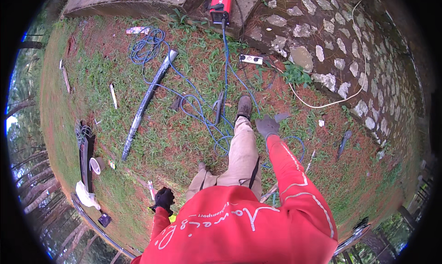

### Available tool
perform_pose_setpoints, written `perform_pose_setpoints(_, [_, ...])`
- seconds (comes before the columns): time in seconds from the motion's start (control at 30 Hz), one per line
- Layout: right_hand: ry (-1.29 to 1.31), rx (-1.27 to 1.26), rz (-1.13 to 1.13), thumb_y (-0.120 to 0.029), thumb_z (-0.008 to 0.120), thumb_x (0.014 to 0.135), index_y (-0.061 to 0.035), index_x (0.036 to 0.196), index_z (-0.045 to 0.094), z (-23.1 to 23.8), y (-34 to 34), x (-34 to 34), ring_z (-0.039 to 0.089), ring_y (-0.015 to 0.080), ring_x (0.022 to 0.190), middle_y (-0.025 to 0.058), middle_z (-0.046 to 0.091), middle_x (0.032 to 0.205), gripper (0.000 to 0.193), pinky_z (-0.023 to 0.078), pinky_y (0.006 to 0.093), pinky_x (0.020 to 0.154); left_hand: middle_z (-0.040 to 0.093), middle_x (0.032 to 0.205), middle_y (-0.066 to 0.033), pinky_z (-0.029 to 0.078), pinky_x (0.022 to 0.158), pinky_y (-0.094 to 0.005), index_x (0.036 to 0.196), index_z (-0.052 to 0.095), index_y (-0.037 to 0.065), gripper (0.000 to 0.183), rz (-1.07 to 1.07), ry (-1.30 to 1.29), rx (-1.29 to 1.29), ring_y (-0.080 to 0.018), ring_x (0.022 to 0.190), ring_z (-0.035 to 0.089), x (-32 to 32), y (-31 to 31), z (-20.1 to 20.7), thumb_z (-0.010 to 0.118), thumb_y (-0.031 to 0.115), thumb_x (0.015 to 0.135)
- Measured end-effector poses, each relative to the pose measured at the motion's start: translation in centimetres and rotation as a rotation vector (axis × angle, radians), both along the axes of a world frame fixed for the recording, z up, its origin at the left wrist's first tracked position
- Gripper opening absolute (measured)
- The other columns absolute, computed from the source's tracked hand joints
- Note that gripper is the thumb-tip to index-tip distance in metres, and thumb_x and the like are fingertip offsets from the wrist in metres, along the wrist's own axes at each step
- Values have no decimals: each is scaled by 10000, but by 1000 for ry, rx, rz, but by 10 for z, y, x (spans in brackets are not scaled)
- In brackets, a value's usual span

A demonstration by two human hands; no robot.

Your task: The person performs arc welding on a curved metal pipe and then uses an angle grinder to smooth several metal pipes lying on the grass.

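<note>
My right hand, in a grey glove, reaches forward low over the grass with its fingers loosely extended and nothing visible in them. Just beyond it lies a flat grey piece; I cannot tell whether they touch. My left hand, in a black glove, is curled at my left side. Whatever it may hold is hidden. Close to it are a thin white-and-red object and a bit of yellow. A dark clamp-like tool lies left of my forward shoe, among loops of blue cable.
A red welding machine sits on the concrete ledge ahead. Nearby lies a white power strip. A long dark wrapped tube crosses the grass at left, near a white bucket. A stone wall rises at right, near a dark tool.
</note>
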State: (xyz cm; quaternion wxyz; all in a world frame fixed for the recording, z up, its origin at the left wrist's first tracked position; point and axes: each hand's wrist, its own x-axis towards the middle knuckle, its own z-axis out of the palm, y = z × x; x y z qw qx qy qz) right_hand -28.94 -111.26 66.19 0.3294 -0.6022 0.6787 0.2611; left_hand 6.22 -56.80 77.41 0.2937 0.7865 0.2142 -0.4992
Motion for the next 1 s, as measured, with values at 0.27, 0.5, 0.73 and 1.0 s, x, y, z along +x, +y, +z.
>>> perform_pose_setpoints(0.27, [-16, -207, 763, -302, 640, 917, -79, 1291, 656, -226, -256, 97, 612, 355, 1241, 157, 628, 1335, 436, 507, 463, 983, 713, 906, 9, 546, 650, -273, 1116, 705, 90, 230, -103, -61, 159, -111, 770, 677, -73, -246, 39, 746, 271, 980])
perform_pose_setpoints(0.5, [331, -397, 897, -252, 527, 1025, -38, 1449, 602, -367, -374, 153, 556, 407, 1315, 179, 593, 1430, 482, 404, 642, 1048, 724, 1141, -80, 588, 835, -325, 1378, 617, -14, 425, -34, -6, 132, -156, 933, 697, -106, -422, 12, 733, 114, 990])
perform_pose_setpoints(0.73, [422, -125, 827, -288, 551, 1044, -58, 1418, 635, -446, -388, 175, 575, 381, 1276, 163, 595, 1401, 447, 500, 638, 878, 725, 1145, -98, 597, 874, -339, 1363, 614, -29, 447, 25, 67, 271, -179, 966, 711, -138, -438, 5, 761, 70, 953])
perform_pose_setpoints(1.0, [198, -332, 473, -266, 621, 987, -100, 1124, 779, -530, -412, 130, 778, 278, 979, 83, 785, 1089, 268, 615, 440, 746, 739, 1078, -95, 617, 832, -340, 1326, 638, -44, 394, 28, 70, 322, -177, 922, 722, -136, -463, -9, 742, 60, 961])
